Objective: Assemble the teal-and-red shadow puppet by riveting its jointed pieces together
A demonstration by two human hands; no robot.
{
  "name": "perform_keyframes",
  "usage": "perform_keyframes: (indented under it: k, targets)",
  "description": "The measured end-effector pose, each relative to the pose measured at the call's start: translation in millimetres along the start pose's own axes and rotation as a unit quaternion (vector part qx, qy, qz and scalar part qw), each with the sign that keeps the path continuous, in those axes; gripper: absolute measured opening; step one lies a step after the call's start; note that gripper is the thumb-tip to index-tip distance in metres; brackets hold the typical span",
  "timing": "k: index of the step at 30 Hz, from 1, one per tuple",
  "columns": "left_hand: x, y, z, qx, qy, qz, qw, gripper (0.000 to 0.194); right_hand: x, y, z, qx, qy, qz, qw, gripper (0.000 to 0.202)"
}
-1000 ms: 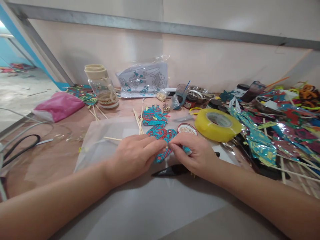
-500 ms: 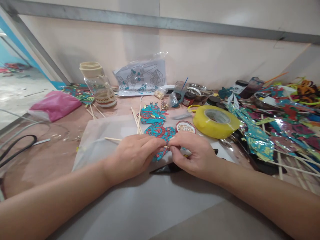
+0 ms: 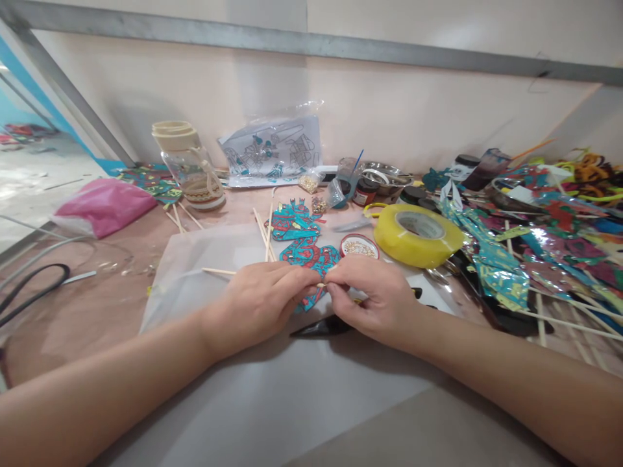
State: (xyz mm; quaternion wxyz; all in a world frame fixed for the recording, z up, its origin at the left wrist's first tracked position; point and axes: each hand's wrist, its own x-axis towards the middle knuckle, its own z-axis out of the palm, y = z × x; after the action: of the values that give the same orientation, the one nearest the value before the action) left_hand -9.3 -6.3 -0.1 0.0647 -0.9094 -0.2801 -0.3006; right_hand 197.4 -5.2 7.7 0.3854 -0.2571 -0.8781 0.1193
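Turquoise cut-out figure point(image 3: 311, 259) barely moves on the counter point(image 3: 121, 292), both the left hand point(image 3: 265, 301) and right hand point(image 3: 374, 298) still pinching its thin stick between narrow fingers.

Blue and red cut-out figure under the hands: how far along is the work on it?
Done: a second blue and red cut-out figure lies apart behind it. In hand: left hand and right hand pinch a thin wooden stick end together over the blue and red cut-out figure. Left: loose wooden sticks and the yellow tape roll lie untouched.
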Motion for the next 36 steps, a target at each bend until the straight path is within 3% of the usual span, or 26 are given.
perform_keyframes:
  k: [12, 24, 30, 36]
  targets:
    - [0, 0, -1.9, 0.001, -0.006, -0.001, 1.000, 0.026, -1, 2, -1, -0.005, -0.005, -0.008, 1.000, 0.011]
    - [-3, 4, 0.8, 0.019, 0.008, -0.002, 1.000, 0.020, -1, -3, 0, -0.132, -0.014, -0.051, 0.990, 0.021]
    - [-5, 7, 0.4, 0.098, 0.027, 0.008, 0.995, 0.017, 3, -6, 4, -0.033, -0.039, 0.076, 0.996, 0.024]
    - [-3, 9, -5.7, 0.158, -0.002, 0.046, 0.986, 0.017, 5, -8, 4, 0.063, -0.077, 0.224, 0.969, 0.018]
